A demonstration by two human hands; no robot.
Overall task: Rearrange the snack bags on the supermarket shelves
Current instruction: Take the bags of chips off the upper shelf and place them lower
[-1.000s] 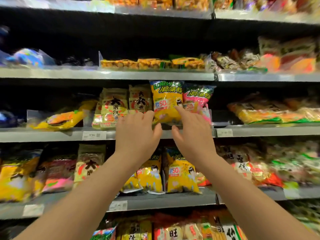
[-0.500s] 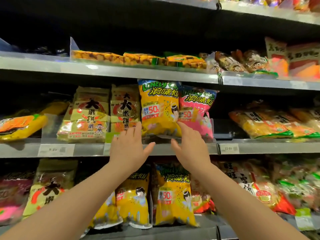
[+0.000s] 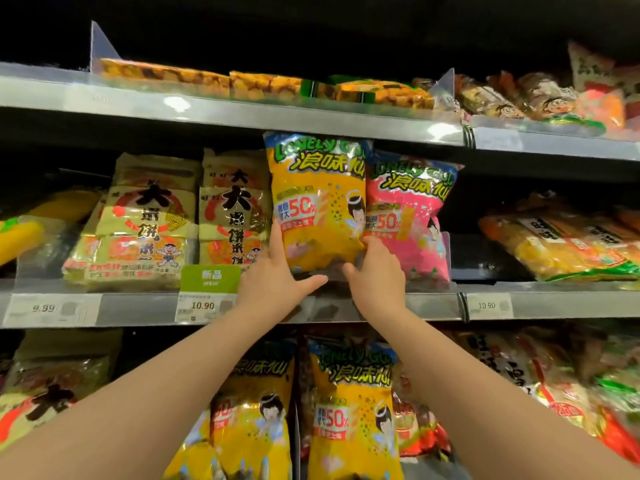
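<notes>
Standing upright on the middle shelf (image 3: 346,306) beside a pink snack bag (image 3: 412,216), the yellow snack bag (image 3: 317,202) is clasped low at both edges; left hand (image 3: 277,282) and right hand (image 3: 375,275) are half-closed around it, seemingly to steady and square it.

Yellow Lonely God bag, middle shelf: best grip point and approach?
Grip the yellow bag low on both side edges, coming from the front. It stands upright, wedged between the tan bags and pink bag; left hand and right hand already clasp there.
</notes>
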